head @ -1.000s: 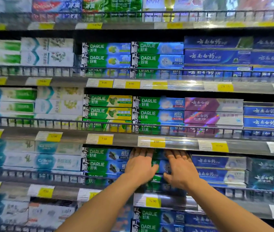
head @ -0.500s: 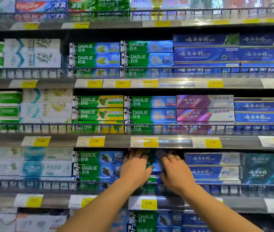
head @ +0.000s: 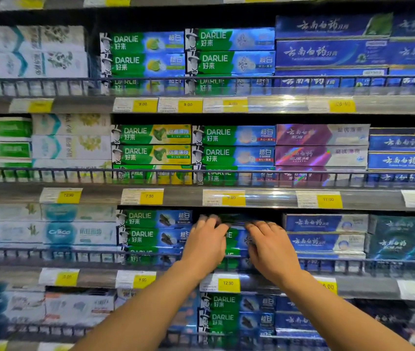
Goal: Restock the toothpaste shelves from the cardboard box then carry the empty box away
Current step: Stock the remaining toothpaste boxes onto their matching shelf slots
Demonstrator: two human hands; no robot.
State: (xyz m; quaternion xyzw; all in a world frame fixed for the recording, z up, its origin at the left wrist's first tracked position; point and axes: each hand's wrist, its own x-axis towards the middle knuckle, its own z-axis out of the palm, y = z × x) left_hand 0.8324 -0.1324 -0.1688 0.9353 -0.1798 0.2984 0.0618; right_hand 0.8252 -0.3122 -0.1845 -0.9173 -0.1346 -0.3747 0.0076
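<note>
Starting at the left side, white and teal cardboard toothpaste boxes (head: 79,233) lie stacked behind the dark wire shelf rail (head: 74,253), blurred so that the print is hard to read. Next to them stands a stack of green and blue DARLIE toothpaste boxes (head: 154,228), lying flat with the long face to the front. Above this shelf runs the grey shelf edge with yellow price labels (head: 151,196).

Just right of that stack comes the left hand (head: 205,245). It reaches over the wire rail into the shelf, the fingers bent forward onto the top of a stack of green and blue toothpaste cartons (head: 236,240) in the middle gap. The fingertips are blurred, so I cannot tell if the hand grasps a carton or only presses on it. The right hand (head: 271,249) is on the right part of the same stack, the fingers curled over the upper edge of the top carton — here also the blur hides if they clamp it or only rest on it. Between the two hands the green front of the cartons shows, and the stack sits inside the shelf behind the rail.

Further right lie dark blue toothpaste boxes with white script (head: 325,233), then dark teal boxes (head: 401,239) at the right edge. The cardboard box is not in view.
</note>
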